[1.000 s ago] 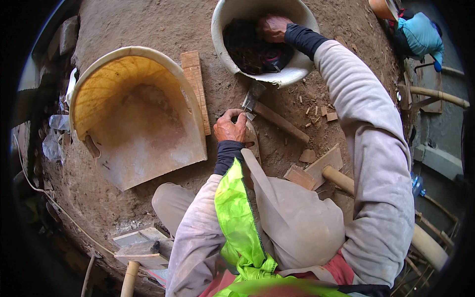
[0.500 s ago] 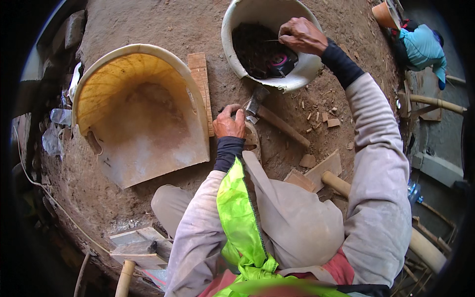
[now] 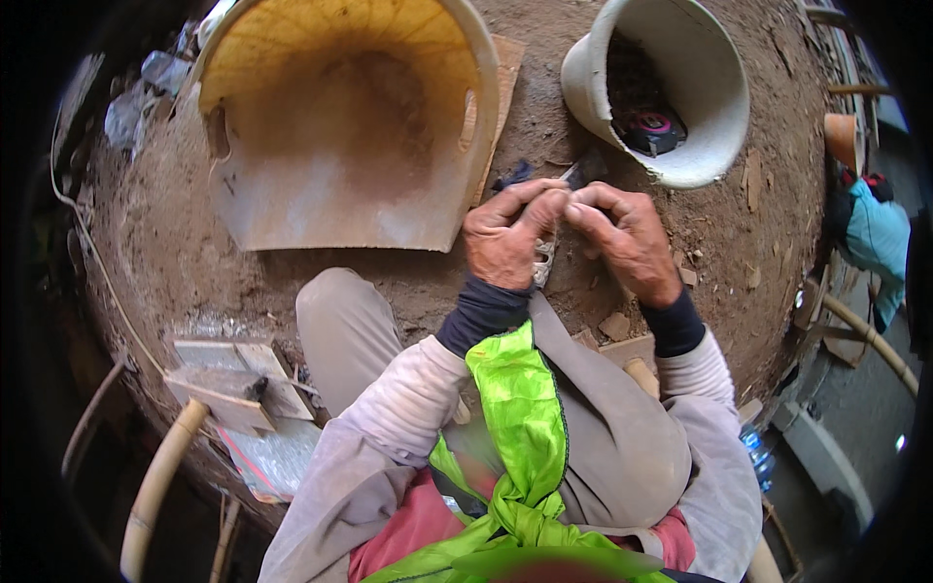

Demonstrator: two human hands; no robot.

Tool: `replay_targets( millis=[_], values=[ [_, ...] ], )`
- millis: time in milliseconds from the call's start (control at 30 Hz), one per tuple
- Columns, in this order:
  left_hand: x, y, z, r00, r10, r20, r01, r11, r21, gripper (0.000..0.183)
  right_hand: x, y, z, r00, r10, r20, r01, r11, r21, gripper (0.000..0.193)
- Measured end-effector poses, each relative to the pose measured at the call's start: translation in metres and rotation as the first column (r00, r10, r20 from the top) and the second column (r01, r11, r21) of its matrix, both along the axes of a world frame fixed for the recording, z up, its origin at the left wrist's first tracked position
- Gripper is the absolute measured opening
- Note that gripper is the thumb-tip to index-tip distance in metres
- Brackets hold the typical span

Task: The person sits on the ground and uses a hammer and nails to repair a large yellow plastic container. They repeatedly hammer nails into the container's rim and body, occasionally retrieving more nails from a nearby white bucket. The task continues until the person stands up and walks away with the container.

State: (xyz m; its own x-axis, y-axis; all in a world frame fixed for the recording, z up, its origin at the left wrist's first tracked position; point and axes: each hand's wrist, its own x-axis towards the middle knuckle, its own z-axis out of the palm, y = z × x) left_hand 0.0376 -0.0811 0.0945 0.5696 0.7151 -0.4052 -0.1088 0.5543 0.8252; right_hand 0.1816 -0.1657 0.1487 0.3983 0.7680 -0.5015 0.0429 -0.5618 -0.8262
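Note:
My left hand (image 3: 504, 233) and my right hand (image 3: 630, 241) meet in front of me, thumbs and fingers pinched together. Whatever lies between their fingertips is too small to make out. Just beyond them, a hammer (image 3: 587, 169) rests on the dirt, mostly hidden by my hands. Past it a white bucket (image 3: 717, 107) with a broken rim leans over, holding a dark mass and a black tape measure (image 3: 649, 130) with a pink ring. To the left of my hands sits a cut-open yellowish plastic container (image 3: 340, 209), dusty inside.
A wooden board (image 3: 504, 83) lies beside the yellowish container. Wood pieces (image 3: 228, 389) and a bamboo pole (image 3: 160, 486) are at the lower left. Plastic litter (image 3: 126, 112) lies at the far left. Another person in a turquoise top (image 3: 875, 233) is at the right, near an orange bucket (image 3: 844, 139).
My right hand has come back from over the white bucket to meet my left hand. The view has shifted, and my hands now cover most of the hammer.

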Motion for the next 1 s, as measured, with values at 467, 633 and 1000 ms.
replay_targets(
  millis=[467, 633, 1000],
  values=[
    [-0.060, 0.055, -0.101, 0.869, 0.423, -0.255, -0.422, 0.904, 0.063, 0.023, -0.046, 0.085, -0.156, 0.939, -0.167, 0.299, 0.122, 0.979, 0.164, 0.090],
    [-0.055, 0.050, -0.115, 0.891, 0.405, -0.207, -0.394, 0.914, 0.094, 0.021, -0.039, 0.080, -0.158, 0.937, -0.167, 0.307, 0.116, 0.977, 0.179, 0.049],
    [-0.029, 0.043, -0.124, 0.893, 0.376, -0.248, -0.318, 0.916, 0.244, 0.015, -0.027, 0.076, -0.169, 0.909, -0.180, 0.376, 0.141, 0.981, 0.130, 0.048]
  ],
)
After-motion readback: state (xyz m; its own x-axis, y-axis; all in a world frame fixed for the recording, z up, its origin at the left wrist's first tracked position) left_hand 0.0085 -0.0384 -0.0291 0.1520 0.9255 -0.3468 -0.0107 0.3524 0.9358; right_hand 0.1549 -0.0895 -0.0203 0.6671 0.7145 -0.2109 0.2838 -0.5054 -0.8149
